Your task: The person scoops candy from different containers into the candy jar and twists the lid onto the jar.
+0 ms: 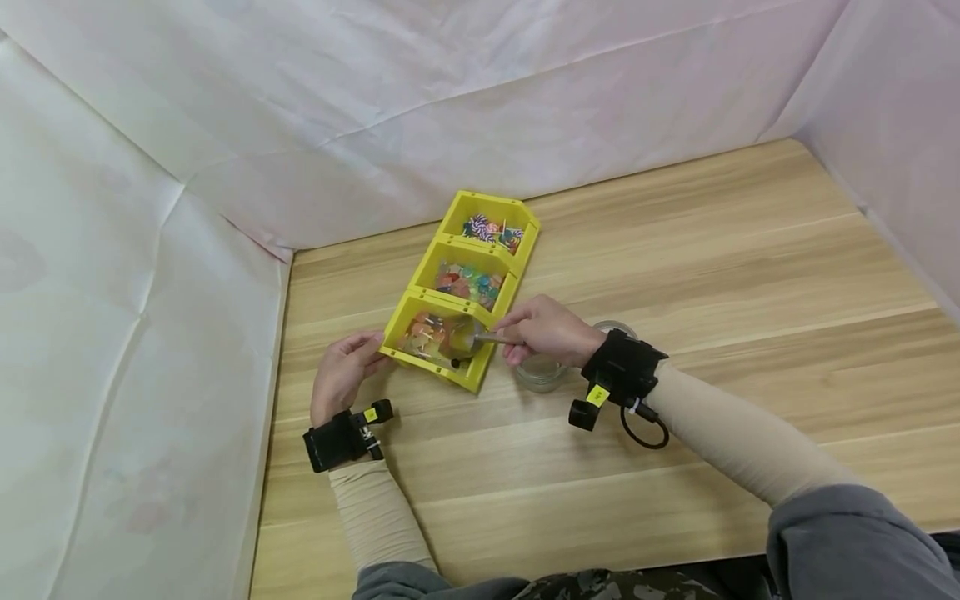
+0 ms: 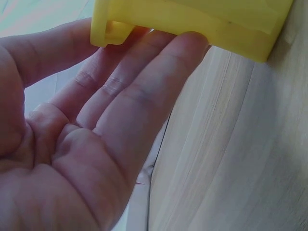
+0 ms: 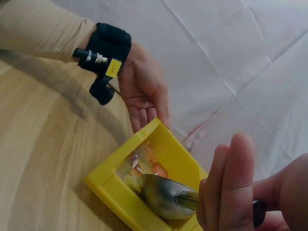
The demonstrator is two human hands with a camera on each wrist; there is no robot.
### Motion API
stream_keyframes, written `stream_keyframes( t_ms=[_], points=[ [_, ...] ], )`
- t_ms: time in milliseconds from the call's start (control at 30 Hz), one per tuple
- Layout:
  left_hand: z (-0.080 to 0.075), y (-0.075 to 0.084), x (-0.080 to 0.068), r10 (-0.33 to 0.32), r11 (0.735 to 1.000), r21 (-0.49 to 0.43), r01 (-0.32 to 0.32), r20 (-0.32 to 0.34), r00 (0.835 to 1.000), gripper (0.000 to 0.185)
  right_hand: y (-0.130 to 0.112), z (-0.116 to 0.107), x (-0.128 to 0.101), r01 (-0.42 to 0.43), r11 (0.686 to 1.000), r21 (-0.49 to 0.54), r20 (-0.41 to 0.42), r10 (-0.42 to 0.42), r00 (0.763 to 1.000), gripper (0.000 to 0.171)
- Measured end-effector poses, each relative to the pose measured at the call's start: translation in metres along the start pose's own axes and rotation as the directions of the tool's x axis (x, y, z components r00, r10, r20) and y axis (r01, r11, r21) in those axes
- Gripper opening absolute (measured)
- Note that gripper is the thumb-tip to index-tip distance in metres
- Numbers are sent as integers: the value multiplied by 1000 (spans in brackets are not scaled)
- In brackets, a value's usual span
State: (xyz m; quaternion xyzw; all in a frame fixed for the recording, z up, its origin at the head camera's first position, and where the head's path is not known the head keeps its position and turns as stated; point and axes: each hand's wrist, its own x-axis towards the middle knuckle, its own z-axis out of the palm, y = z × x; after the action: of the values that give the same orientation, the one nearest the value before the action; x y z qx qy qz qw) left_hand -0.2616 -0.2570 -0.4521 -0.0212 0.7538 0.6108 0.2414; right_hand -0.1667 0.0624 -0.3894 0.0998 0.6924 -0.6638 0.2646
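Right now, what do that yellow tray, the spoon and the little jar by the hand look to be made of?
The yellow tray looks like moulded plastic: even bright colour, dull sheen, thick walls. The spoon seems to be polished metal, since its bowl is grey and mirrors the light. The jar beside the right hand appears to be clear glass or clear plastic; the table shows through it, and I cannot tell which.

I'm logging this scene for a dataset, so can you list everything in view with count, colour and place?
Bin tray: one, yellow, three compartments of small colourful items, on the table by the back wall.
Spoon: one, metal, bowl inside the nearest compartment.
Glass jar: one, clear, beside the tray, partly under the right hand.
Table: one, light wood.
Backdrop sheet: white, around the table.
Left hand: fingers straight against the tray's nearest corner.
Right hand: grips the spoon handle.
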Motion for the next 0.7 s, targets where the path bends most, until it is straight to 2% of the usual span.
stream_keyframes(
  t_ms=[300, 700],
  points=[
    [-1, 0, 0, -13, 1000, -13, 13, 12, 1000, 40, 8, -4, 1, 17, 992, 124, 4, -17, 1000, 31],
    [0, 0, 2, -14, 1000, -16, 14, 1, 1000, 40, 7, -3, -2, 0, 991, 132, 4, -1, 1000, 28]
  ],
)
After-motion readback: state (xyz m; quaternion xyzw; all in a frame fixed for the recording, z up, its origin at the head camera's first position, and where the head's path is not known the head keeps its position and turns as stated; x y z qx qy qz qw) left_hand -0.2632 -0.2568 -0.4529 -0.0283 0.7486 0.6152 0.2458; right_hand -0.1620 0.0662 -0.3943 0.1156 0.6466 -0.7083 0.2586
